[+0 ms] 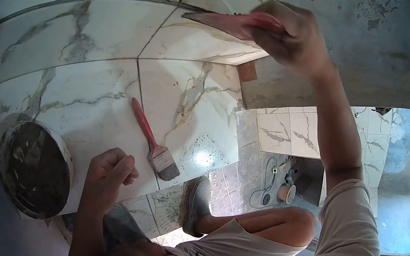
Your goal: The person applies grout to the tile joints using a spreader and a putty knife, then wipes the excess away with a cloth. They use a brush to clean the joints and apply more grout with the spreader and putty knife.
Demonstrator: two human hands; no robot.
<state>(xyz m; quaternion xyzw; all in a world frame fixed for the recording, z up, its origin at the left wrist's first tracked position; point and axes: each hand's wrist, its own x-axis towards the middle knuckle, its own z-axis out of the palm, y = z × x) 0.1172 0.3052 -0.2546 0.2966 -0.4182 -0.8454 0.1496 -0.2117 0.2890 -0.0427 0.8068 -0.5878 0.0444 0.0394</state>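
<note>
My right hand point(292, 40) is raised and grips a flat red scraper point(228, 22). The scraper's blade lies along a joint between the white marble-pattern tiles point(84, 88), near the tiled surface's far right edge. My left hand point(109, 175) rests as a loose fist on the near edge of the tiled surface and holds nothing. A red-handled paintbrush point(155, 144) lies flat on the tiles just to its right, bristles toward me. A round bowl point(34, 168) with dark grey paste inside sits to its left.
Rough grey cement wall point(365, 14) rises to the right of the tiles. Below the tiled ledge are my shoe point(196, 205), my bent knee, a tiled floor, and a small pot with a coiled cable point(285, 192). A lamp glows at lower right.
</note>
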